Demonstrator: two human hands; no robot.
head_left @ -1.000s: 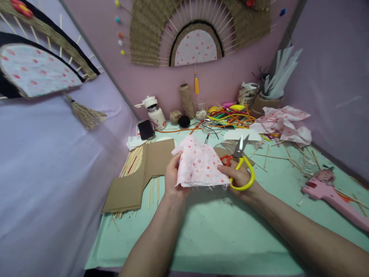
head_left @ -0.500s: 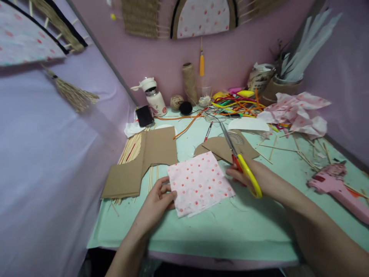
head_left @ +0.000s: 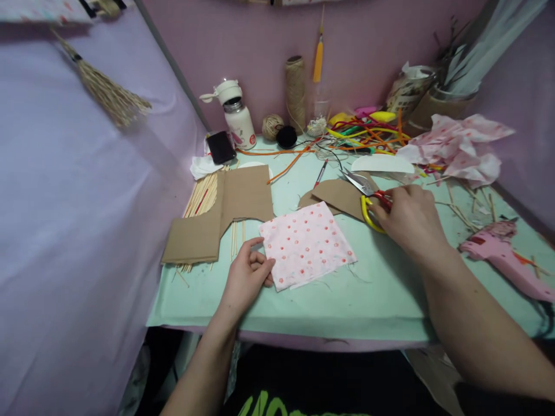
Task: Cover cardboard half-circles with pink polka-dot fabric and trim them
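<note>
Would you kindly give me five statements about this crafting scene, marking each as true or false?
1. The left hand touches the pink, four-sided cloth with red dots. True.
2. The right hand is apart from that cloth. True.
3. The right hand holds nothing. False: it holds metal scissors with yellow and red handles.
4. The white, cylindrical bottle stands left of the tall brown twine spool. True.
5. The bottle is closed. False: its white flip-top lid is raised.
</note>
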